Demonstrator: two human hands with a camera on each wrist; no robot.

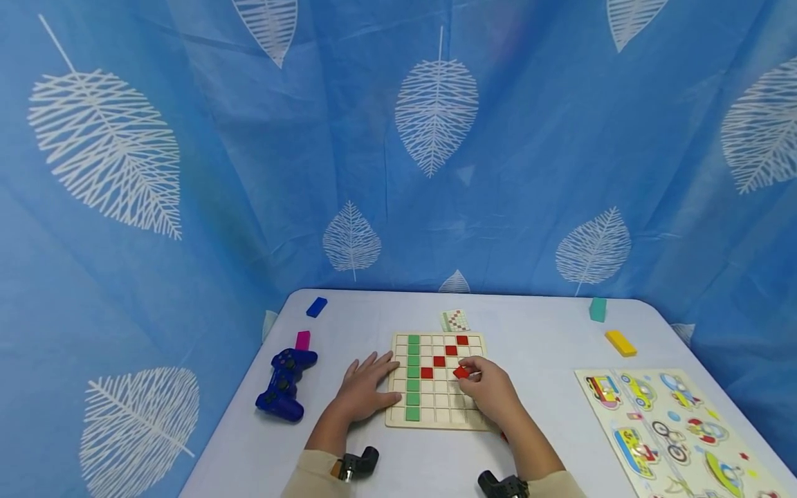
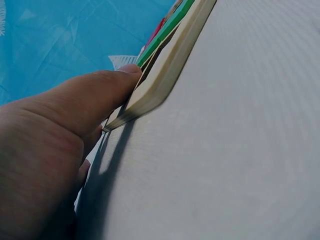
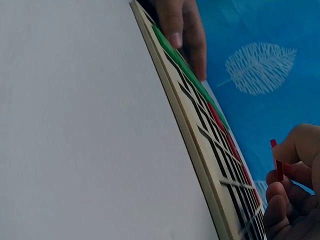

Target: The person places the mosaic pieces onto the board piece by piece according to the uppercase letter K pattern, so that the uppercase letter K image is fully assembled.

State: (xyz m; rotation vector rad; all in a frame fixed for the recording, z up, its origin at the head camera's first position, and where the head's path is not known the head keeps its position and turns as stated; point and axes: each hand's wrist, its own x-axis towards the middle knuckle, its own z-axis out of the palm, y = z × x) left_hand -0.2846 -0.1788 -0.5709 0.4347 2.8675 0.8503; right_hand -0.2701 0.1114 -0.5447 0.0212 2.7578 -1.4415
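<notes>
A wooden grid board (image 1: 442, 404) lies on the white table. One column of it is filled with green square tiles (image 1: 414, 382), and several red square tiles (image 1: 438, 361) form a diagonal. My left hand (image 1: 366, 391) rests at the board's left edge, fingers spread, with the thumb on its rim in the left wrist view. Over the right part of the board, my right hand (image 1: 490, 389) pinches a red tile (image 3: 277, 160) between thumb and finger. In the right wrist view that tile stands on edge, above the grid.
Behind the board lies a small pattern card (image 1: 455, 320). To the left are a blue game controller (image 1: 283, 384), a pink block (image 1: 302, 340) and a blue block (image 1: 316, 307). On the right are a picture puzzle board (image 1: 675, 432), a yellow block (image 1: 620, 343) and a teal block (image 1: 598, 309).
</notes>
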